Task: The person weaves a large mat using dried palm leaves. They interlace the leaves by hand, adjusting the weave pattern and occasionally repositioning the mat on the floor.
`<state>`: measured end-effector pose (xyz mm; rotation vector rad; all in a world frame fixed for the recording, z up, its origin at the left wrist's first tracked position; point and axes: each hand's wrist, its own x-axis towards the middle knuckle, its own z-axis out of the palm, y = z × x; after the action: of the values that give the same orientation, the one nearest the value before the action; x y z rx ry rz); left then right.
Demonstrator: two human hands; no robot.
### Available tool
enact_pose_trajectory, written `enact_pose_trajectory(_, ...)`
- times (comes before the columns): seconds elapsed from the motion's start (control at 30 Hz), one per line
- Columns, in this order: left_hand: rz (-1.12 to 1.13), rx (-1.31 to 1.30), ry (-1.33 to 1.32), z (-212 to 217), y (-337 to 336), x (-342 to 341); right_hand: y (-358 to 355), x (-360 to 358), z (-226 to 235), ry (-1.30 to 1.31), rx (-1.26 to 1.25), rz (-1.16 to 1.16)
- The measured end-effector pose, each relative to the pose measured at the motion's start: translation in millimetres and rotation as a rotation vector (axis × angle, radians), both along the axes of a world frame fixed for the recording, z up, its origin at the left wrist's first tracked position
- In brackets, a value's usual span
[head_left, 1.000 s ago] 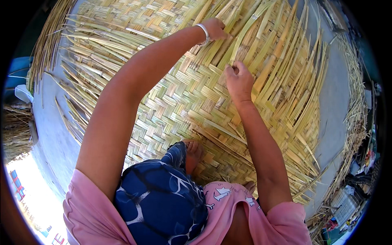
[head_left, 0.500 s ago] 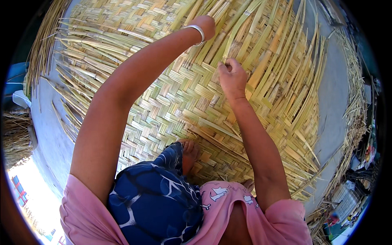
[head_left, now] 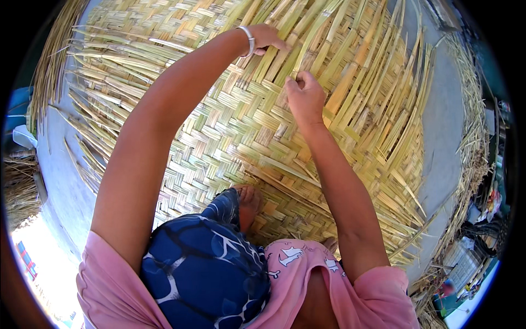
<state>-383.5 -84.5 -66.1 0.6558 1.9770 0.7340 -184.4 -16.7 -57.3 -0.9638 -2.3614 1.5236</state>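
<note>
A large woven mat of flat yellow-green leaf strips lies on the ground under me. Its far part is unwoven, with long loose strips fanning away. My left hand, with a silver bangle at the wrist, reaches far forward and presses its fingers onto the loose strips. My right hand sits closer, its fingers pinched on one upright strip at the weave's edge. My bare foot rests on the woven part near my knee.
Grey concrete ground borders the mat on the right and left. Bundles of dry straw lie along the right edge and at the left. Cluttered objects and a crate sit at the lower right.
My left hand has stayed far forward, shifting slightly left over the loose strips. My right hand has moved up and left and closed on a strip.
</note>
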Motion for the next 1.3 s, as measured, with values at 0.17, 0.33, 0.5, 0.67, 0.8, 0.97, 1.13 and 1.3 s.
enact_pose_trajectory(0.17, 0.193, 0.420, -0.496, -24, -21, 4, -2, -10, -11, -0.093, 0.209, 0.131)
enact_pose_trajectory(0.33, 0.462, 0.493, -0.547, -14, -30, 14, 8, -6, -36, -0.015, 0.318, 0.301)
enact_pose_trajectory(0.5, 0.757, 0.808, -0.591, -4, -83, 9, 8, -11, -15, -0.174, 0.173, 0.286)
enact_pose_trajectory(0.67, 0.921, 0.967, -0.610, -13, -142, 14, -6, -9, -13, -0.179, 0.430, 0.353)
enact_pose_trajectory(0.8, 0.924, 1.264, -0.659, 5, -192, -27, -9, -9, -10, -0.176, 0.560, 0.401)
enact_pose_trajectory(0.97, 0.852, 1.334, -0.538, 64, -245, -94, -9, -14, -2, -0.212, 0.700, 0.518)
enact_pose_trajectory(1.13, 1.294, 1.228, -0.169, 70, -320, -165, -16, -25, 15, -0.170, 0.755, 0.582)
enact_pose_trajectory(1.3, 1.575, 0.798, 0.344, 74, -363, -177, -43, -58, 0, 0.022, 0.621, 0.644)
